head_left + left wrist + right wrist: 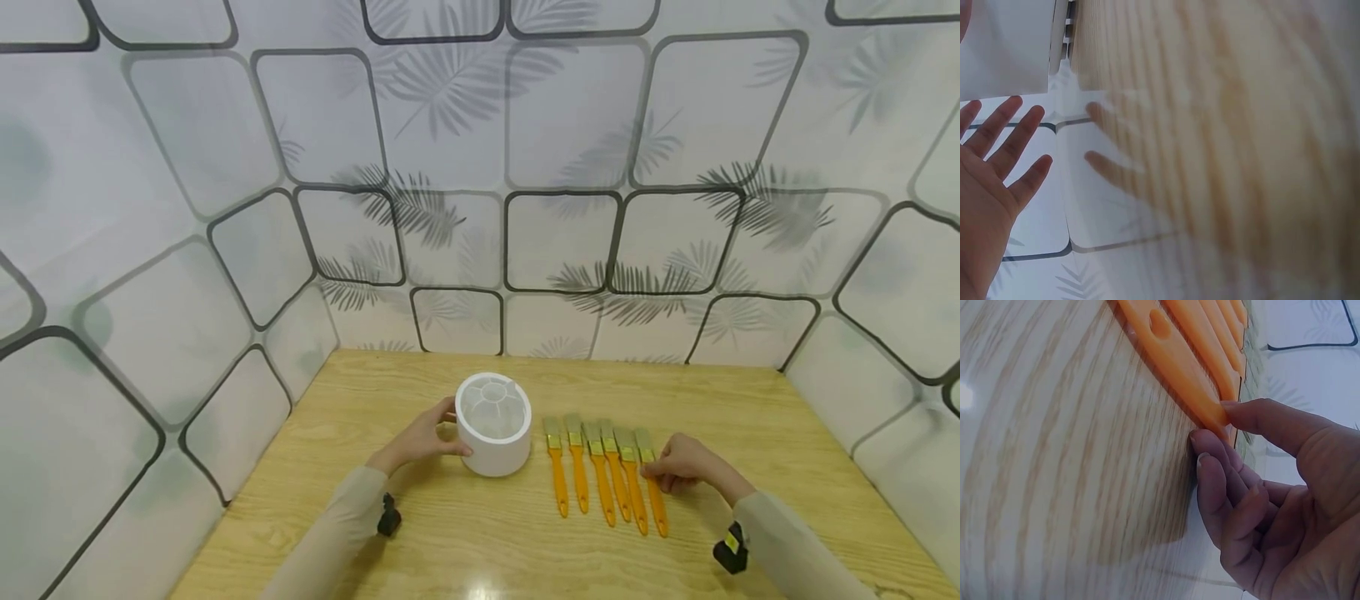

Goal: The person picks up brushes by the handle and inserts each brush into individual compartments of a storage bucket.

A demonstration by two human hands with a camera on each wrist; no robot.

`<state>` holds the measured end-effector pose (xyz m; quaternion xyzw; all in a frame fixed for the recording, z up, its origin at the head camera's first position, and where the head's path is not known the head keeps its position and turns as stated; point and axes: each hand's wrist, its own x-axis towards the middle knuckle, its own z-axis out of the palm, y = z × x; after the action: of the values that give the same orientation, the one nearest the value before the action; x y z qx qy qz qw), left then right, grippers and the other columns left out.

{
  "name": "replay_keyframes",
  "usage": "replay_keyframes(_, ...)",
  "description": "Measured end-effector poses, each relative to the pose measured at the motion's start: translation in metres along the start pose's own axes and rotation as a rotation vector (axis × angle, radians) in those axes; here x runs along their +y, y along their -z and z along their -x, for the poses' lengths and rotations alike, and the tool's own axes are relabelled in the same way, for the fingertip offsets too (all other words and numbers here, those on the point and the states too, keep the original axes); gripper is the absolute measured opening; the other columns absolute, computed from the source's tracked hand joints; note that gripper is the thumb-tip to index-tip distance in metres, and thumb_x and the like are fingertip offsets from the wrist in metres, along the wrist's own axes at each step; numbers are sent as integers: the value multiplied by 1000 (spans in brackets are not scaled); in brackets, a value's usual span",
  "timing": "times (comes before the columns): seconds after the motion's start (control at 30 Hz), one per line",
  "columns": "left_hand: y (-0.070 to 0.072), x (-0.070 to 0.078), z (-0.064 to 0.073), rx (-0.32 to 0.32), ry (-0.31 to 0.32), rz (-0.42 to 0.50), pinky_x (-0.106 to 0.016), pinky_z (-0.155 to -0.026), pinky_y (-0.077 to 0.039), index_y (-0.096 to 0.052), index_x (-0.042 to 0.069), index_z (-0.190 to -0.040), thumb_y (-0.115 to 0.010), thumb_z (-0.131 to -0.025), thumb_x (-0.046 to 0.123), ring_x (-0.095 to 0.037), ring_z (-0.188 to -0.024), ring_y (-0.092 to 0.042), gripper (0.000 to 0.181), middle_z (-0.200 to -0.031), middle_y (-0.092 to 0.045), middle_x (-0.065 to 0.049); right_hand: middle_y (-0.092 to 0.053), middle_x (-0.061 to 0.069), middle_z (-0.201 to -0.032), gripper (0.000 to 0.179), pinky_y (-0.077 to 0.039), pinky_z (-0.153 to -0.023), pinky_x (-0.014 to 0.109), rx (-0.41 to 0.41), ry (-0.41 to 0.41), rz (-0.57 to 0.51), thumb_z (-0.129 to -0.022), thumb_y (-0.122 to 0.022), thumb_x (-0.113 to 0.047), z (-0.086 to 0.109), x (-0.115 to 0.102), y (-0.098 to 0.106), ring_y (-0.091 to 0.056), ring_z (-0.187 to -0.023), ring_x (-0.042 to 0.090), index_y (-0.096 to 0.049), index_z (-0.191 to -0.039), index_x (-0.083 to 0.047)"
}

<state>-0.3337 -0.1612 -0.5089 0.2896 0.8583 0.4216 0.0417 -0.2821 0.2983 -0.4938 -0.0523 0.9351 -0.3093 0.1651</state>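
Note:
A white round organizer (495,457) with dividers inside stands on the wooden table. My left hand (422,435) holds its left side, the thumb at the front and fingers reaching behind. In the left wrist view several fingers (1015,142) of that hand are spread beside the white wall (1007,53). To the right lie several flat paintbrushes (600,475) with orange handles, side by side, bristles pointing away. The rightmost paintbrush (657,504) is pinched at its handle by my right hand (686,463). Up close, thumb and index finger meet around the orange handle (1175,359).
The light wooden table (480,533) runs back to a patterned cloth wall (450,325), with similar walls at left and right. A small black wrist device (388,517) sits by the left sleeve, and another device (731,550) by the right sleeve.

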Motion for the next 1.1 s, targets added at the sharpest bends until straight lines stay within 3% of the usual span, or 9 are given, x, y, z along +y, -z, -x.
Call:
replay_keyframes(0.63,0,-2,0,-7,-40,-3,-56,-98,-39,-32,22,-142,-80,-70,39,-28,-113,-55,87,-127,-55,-5,-60,5,-46,35,-37,-37,19,34,15,30,-78,-69,-26,2,-1,0,-52,-38,10,-65,-52,-4)
replay_keyframes(1.1,-1,0,0,-8,-5,1,-54,-97,-41,-32,22,-142,-81,-71,30,-29,-113,-54,87,-129,-54,-6,-59,5,-46,35,-47,-41,26,49,15,27,-79,-70,-25,6,-8,3,-57,-42,15,-63,-53,-4)
